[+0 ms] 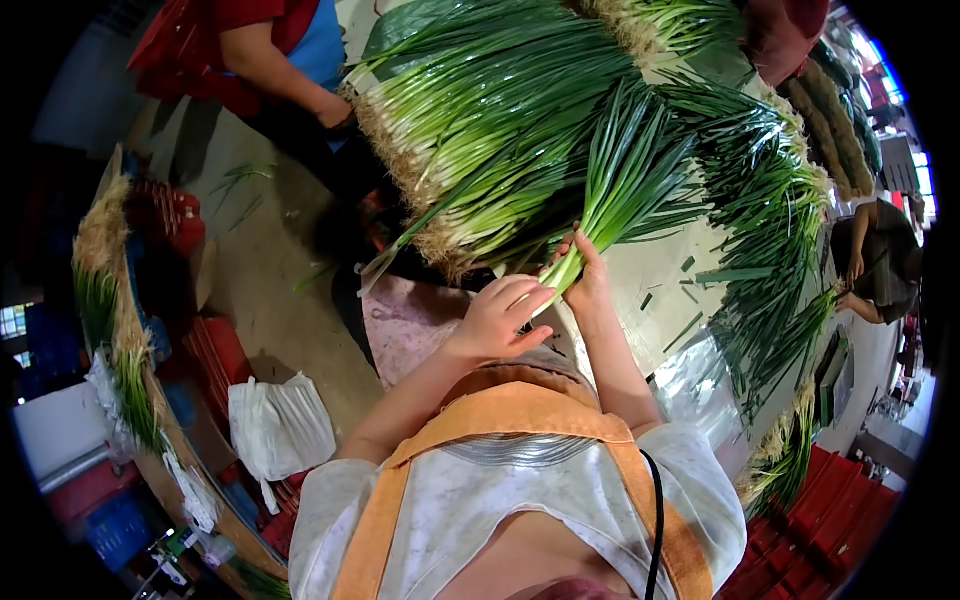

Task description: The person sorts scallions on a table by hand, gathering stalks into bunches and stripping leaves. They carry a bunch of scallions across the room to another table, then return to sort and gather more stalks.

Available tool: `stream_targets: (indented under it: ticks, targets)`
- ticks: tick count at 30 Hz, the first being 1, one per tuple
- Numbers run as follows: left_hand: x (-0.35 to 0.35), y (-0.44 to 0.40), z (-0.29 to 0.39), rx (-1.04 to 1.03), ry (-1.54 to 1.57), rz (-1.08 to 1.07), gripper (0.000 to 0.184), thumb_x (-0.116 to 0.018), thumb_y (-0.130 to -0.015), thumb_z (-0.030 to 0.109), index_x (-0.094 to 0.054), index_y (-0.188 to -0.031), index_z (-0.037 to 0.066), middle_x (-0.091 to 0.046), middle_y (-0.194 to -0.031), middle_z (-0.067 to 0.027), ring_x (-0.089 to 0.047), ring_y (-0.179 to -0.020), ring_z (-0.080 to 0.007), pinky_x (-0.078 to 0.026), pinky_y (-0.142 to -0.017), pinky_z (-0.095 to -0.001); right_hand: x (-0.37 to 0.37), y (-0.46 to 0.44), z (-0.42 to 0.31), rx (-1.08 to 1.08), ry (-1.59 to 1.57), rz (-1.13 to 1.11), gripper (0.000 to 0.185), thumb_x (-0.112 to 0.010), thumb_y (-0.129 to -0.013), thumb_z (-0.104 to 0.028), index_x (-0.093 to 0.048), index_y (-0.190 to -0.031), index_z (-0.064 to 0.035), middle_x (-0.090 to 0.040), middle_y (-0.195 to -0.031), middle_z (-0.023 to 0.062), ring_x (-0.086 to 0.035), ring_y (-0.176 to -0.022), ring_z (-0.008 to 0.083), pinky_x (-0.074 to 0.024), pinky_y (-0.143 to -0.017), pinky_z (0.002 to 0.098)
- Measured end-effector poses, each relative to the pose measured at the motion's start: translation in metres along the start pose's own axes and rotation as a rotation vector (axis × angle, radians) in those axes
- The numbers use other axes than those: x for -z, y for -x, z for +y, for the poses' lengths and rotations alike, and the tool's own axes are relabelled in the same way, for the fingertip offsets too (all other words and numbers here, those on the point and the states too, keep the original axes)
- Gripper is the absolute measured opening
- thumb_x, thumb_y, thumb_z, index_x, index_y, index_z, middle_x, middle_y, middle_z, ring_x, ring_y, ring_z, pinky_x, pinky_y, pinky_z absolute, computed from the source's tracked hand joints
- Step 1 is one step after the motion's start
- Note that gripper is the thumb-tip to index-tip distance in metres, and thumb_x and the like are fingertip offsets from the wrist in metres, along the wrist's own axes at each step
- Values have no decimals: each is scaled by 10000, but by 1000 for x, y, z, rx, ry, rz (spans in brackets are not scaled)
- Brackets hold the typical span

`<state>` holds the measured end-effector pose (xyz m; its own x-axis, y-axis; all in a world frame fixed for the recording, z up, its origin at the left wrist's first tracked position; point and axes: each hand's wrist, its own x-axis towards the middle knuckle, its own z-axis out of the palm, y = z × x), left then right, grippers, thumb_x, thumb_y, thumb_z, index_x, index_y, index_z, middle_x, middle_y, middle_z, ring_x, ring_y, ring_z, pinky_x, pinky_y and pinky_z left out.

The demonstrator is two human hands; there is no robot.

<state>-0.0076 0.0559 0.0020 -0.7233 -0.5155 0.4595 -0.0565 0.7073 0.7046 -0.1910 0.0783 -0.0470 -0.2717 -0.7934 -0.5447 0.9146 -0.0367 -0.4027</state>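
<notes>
A bunch of green onions (610, 190) points up and away from me, its leaves fanned out over the table. My right hand (588, 275) is wrapped round its pale stems. At the lower end of the stems is my left hand (508, 315), its fingers bent and its thumb apart, touching or very near the bunch; whether it grips anything is hidden. Just beyond my hands, a big pile of green onions (500, 130) lies with its roots toward the left. More leafy onions (760, 220) lie along the right side of the table.
A person's forearm (275, 70) reaches to the pile's left edge. Another person (880, 255) stands at far right. Cut leaf pieces and plastic (700, 375) lie on the table (640, 275) at right. A white bag (282, 425) and red crates (220, 360) are at left.
</notes>
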Motion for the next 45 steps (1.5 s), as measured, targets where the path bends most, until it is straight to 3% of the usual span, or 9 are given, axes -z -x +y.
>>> stream_targets:
  ticks: [9,18,22,27,31,32,35,40,45]
  targets:
    - [-3,-5,-13,788,135,-525,827,-718,-695,397,-315,-1273,-35,-573,-1030,-273,-608,-884,-390,-489,-751,-397,16,7,39,-165,17,64,244,-629,-802,-90,-551,-1021,-16,-612,-932,94,-566,-880,225,-463,-838,355]
    - [10,27,-7,598,-318,-438,318,-621,-688,177,-501,-939,24,-601,-667,-171,-610,-661,-340,-473,-611,-449,10,17,44,-194,-84,-196,504,-674,-749,-188,-495,-1186,-12,-556,-1191,119,-502,-1106,277,-362,-988,441]
    - [35,63,4,511,-418,-334,354,-650,-684,223,-527,-965,46,-618,-715,-135,-604,-674,-311,-468,-636,-411,17,8,27,-339,-218,-263,691,-732,-711,-302,-443,-1268,-12,-515,-1239,125,-499,-1112,281,-362,-990,429]
    - [56,115,12,610,-480,-352,415,-681,-683,288,-546,-1013,76,-630,-795,-115,-601,-743,-304,-460,-655,-422,-1,33,54,-430,-86,-562,563,-687,-753,-238,-482,-1226,-13,-555,-1196,126,-524,-1100,276,-356,-1003,426]
    - [81,112,32,757,-228,-435,619,-719,-644,405,-542,-1128,62,-629,-920,-179,-601,-844,-354,-473,-772,-420,-7,42,76,-492,10,-514,510,-673,-753,-132,-489,-1214,-13,-569,-1168,104,-542,-1073,256,-379,-982,414]
    - [84,111,29,860,-146,-528,812,-755,-621,440,-450,-1267,54,-577,-1126,-199,-566,-1032,-340,-441,-887,-395,-7,43,81,-498,25,-516,500,-670,-752,-107,-491,-1209,-12,-573,-1157,100,-545,-1067,250,-383,-979,411]
    - [76,99,28,892,63,-269,865,-735,-634,446,-374,-1315,52,-591,-1096,-192,-564,-1044,-325,-436,-896,-379,-15,48,88,-488,64,-534,481,-668,-741,-46,-497,-1190,-10,-585,-1116,95,-550,-1051,235,-389,-975,392]
    - [54,80,12,905,566,-42,758,-794,-633,175,-413,-1272,29,-544,-1139,-89,-497,-1065,-185,-411,-892,-319,-35,62,89,-356,272,-549,535,-687,-733,-58,-467,-1216,5,-540,-1159,104,-503,-1089,206,-382,-943,340]
    - [56,85,9,909,501,-36,566,-767,-644,118,-529,-1146,11,-590,-1056,-64,-548,-973,-158,-444,-824,-298,-46,65,76,-266,511,-587,591,-715,-729,-121,-452,-1243,7,-530,-1193,102,-496,-1098,200,-374,-953,328]
